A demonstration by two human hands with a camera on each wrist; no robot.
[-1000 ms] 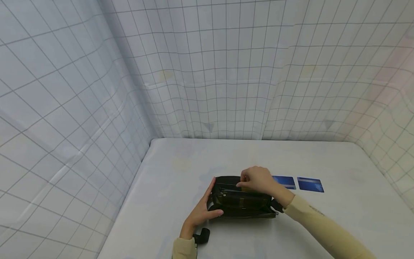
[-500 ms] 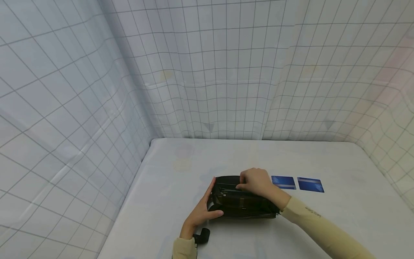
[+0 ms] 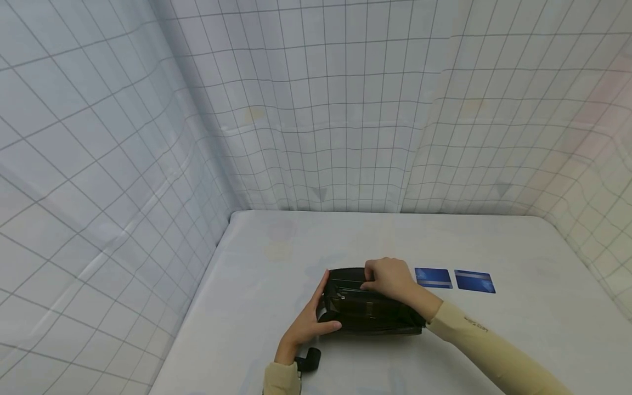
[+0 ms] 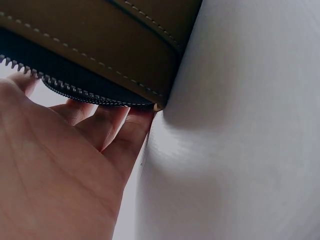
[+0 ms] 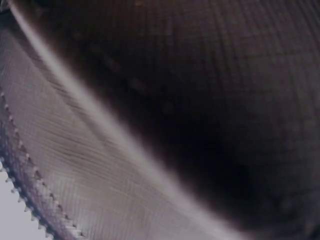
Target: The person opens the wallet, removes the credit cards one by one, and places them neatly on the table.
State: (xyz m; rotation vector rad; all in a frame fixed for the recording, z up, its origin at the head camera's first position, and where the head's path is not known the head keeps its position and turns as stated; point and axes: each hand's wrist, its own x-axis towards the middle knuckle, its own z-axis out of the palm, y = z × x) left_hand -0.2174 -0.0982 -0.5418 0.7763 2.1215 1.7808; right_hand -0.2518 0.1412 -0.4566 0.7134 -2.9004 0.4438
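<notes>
A dark zip wallet (image 3: 369, 307) stands unzipped on the white table. My left hand (image 3: 305, 326) grips its left end, thumb along the front and fingers behind. In the left wrist view, fingertips touch the zip edge below the brown stitched side (image 4: 100, 42). My right hand (image 3: 391, 277) reaches down into the wallet's top opening from the right, its fingers curled and fingertips hidden inside. I cannot tell what they hold. The right wrist view is filled by the wallet's dark textured inside (image 5: 240, 75), with zip teeth at the lower left.
Two blue cards with a pale stripe lie to the right of the wallet, a nearer one (image 3: 433, 277) and a farther one (image 3: 475, 281). A black wrist device (image 3: 308, 360) sits at my left wrist. Gridded white curtains (image 3: 321, 137) enclose the table (image 3: 266, 258).
My right hand has sunk slightly toward the wallet, and the yellowish-brown piece seen beneath it a second ago is now hidden. More of the nearer blue card shows. My left hand stays put.
</notes>
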